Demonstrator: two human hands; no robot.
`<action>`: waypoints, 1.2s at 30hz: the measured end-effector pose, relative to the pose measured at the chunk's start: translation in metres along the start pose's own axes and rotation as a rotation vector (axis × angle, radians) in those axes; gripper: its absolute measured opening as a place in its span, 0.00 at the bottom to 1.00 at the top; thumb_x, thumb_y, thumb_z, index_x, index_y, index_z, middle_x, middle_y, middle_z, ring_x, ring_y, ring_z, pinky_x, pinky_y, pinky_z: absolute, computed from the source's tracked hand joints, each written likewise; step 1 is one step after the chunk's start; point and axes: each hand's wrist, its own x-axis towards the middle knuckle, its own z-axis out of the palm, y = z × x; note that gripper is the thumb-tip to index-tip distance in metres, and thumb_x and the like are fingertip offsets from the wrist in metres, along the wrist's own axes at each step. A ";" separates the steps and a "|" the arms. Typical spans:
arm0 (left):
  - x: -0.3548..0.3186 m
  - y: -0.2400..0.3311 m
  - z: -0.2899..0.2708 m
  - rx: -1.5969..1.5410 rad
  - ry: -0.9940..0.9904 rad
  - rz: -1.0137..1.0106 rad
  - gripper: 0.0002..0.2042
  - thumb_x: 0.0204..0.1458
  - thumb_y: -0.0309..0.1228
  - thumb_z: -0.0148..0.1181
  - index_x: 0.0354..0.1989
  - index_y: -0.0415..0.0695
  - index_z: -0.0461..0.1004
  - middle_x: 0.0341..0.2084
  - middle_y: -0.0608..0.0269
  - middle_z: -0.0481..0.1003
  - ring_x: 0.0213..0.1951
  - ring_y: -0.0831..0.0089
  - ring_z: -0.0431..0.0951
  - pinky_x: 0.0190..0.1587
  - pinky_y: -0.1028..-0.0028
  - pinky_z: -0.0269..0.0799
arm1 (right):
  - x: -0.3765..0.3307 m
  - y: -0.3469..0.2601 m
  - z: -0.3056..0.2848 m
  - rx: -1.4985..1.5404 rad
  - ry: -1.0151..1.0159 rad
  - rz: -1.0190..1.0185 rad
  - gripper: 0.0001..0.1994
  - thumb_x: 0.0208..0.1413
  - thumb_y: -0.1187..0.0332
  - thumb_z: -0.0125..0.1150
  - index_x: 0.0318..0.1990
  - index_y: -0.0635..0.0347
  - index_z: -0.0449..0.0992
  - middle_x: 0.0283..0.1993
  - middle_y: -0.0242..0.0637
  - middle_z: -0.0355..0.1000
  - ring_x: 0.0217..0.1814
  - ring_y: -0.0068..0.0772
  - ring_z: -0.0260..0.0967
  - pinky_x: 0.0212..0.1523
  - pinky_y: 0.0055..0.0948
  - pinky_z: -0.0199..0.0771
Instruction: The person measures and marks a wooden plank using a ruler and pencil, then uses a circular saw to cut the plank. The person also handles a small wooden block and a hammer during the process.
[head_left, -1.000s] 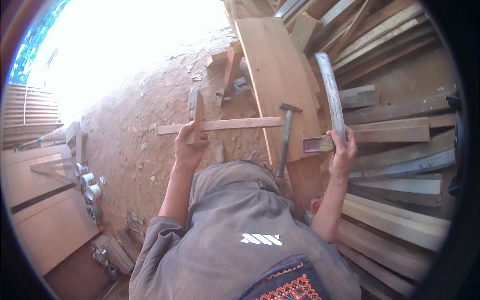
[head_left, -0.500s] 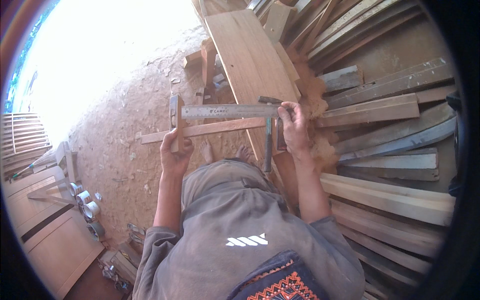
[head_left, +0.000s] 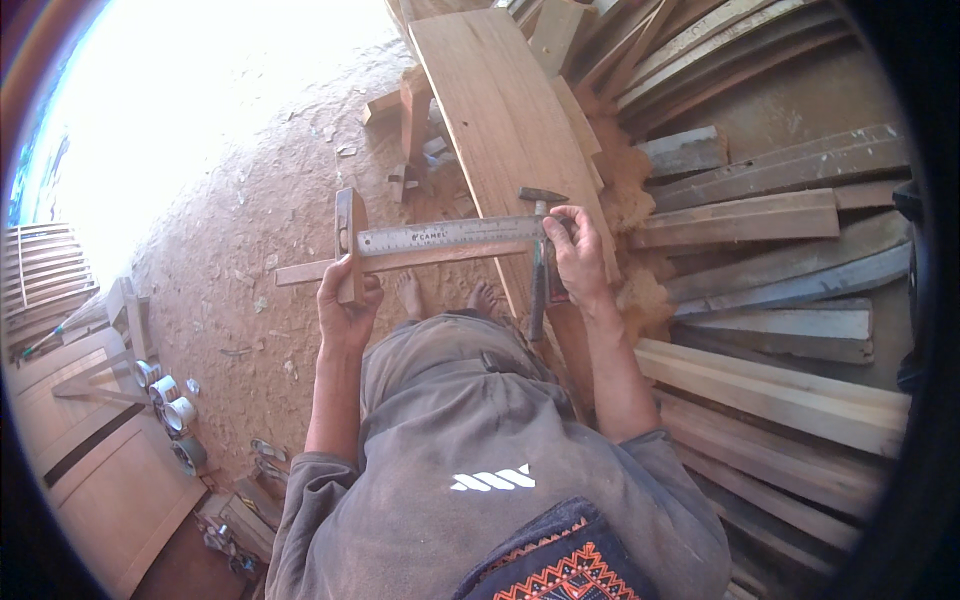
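Note:
My left hand [head_left: 347,308] is closed around the upright wooden block of a marking gauge [head_left: 352,275]. The gauge's long wooden bar [head_left: 440,256] runs through the block and stretches off to the right. My right hand [head_left: 578,255] pinches the right end of a steel ruler [head_left: 440,235]. The ruler lies along the upper side of the bar, and its left end meets or nearly meets the block. Behind my right fingers, a hammer [head_left: 537,295] rests on the wide wooden board [head_left: 490,95]; part of its handle is hidden.
Stacked timber lengths [head_left: 770,380] fill the right side, with sawdust [head_left: 630,200] beside the board. Wood offcuts [head_left: 413,125] stand on the dirt floor [head_left: 220,300] ahead. Paint cans [head_left: 180,412] and wooden panels [head_left: 120,490] are at the left. My bare feet [head_left: 482,296] show below the gauge.
The ruler has come down closer to the gauge's bar, its left end now lower than its right. Both hands have shifted slightly left and keep their holds.

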 end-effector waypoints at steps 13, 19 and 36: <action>0.009 -0.001 0.002 0.073 0.033 -0.011 0.10 0.60 0.31 0.64 0.46 0.43 0.75 0.31 0.67 0.74 0.29 0.77 0.75 0.26 0.78 0.70 | 0.001 0.016 -0.005 -0.088 0.018 0.030 0.11 0.69 0.68 0.64 0.53 0.60 0.73 0.40 0.29 0.73 0.40 0.16 0.67 0.41 0.20 0.70; 0.013 0.001 -0.003 -0.032 -0.005 -0.086 0.17 0.59 0.32 0.64 0.55 0.38 0.73 0.35 0.62 0.74 0.30 0.73 0.74 0.26 0.76 0.71 | 0.008 0.003 -0.015 0.200 0.238 0.005 0.11 0.68 0.67 0.65 0.52 0.58 0.74 0.40 0.32 0.76 0.40 0.20 0.72 0.41 0.23 0.73; 0.016 -0.001 0.006 -0.083 -0.013 -0.120 0.15 0.62 0.32 0.61 0.54 0.38 0.74 0.30 0.66 0.72 0.27 0.78 0.72 0.24 0.77 0.68 | 0.015 -0.016 0.002 0.612 0.499 0.020 0.09 0.68 0.68 0.64 0.48 0.63 0.73 0.43 0.39 0.79 0.43 0.30 0.78 0.44 0.28 0.80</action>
